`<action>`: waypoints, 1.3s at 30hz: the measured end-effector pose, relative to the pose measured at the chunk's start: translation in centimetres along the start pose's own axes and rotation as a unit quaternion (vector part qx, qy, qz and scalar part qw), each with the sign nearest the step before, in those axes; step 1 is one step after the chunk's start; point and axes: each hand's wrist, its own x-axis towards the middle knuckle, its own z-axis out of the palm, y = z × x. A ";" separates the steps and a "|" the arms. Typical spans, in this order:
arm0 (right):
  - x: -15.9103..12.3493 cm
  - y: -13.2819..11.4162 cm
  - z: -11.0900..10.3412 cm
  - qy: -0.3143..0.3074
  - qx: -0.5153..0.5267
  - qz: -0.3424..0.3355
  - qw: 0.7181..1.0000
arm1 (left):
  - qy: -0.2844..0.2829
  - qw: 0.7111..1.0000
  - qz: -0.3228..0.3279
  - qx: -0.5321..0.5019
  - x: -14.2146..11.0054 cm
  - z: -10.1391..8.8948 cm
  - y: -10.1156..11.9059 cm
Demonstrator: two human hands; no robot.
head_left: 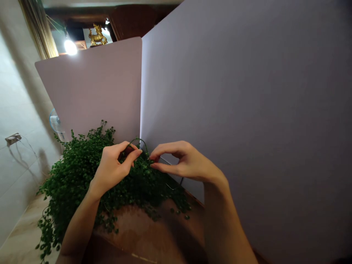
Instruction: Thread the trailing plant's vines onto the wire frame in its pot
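A heap of green strands with tiny round leaves [79,168] lies on a brown table top [143,231]. My left hand [114,167] is closed in a pinch on one thin green strand [139,140], which arcs up in a loop between my hands. My right hand [181,161] pinches the other end of that strand with thumb and fingertips, just right of the heap. Both hands hover over the right part of the greenery, close together.
Pale boards stand upright behind the heap [93,91] and along the right [247,110]. A small fan [56,123] sits at the left by a tiled wall. A bright lamp [70,47] and a gold figurine [97,36] are beyond the boards.
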 end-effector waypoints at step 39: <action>-0.7 6.6 -0.7 0.152 -0.236 0.250 0.927 | 0.124 0.987 0.039 0.094 -0.2 0.0 0.2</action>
